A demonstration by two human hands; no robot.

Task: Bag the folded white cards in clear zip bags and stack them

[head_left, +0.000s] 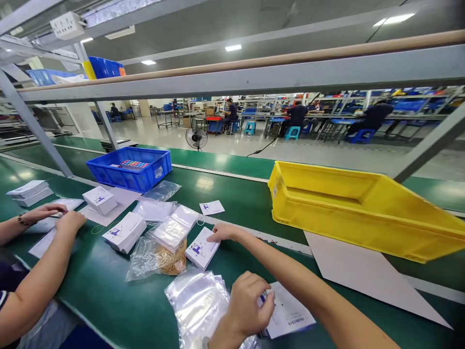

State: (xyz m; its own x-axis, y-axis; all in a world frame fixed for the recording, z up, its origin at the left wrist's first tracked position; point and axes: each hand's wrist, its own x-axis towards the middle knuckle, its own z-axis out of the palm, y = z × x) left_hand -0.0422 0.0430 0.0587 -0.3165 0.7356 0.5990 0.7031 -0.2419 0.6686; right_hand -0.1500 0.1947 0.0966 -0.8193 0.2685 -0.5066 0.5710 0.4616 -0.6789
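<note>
A: Containers first: what are we seeing?

B: Well beyond the right fingers, off to their left, a blue crate is holding multicoloured packs. Away to their right, past the forearm, a yellow bin is showing its inner floor. Just left of them, a clear plastic bag is bulging with tan rubber bands.

A: And the fingers themselves?

B: The right hand is bringing its fingertips nearly together, pinching the far right edge of a stack of printed white booklets. The left hand is half curling, thumb slightly apart, right beside a barcoded white packet; whether it's gripping that, I can't tell.

A: Which way is the stack pointing?

B: It's lying flat on the green work surface, its long axis slanting from near left up towards the right fingers, its purple drawing facing upward at the end away from them.
</note>
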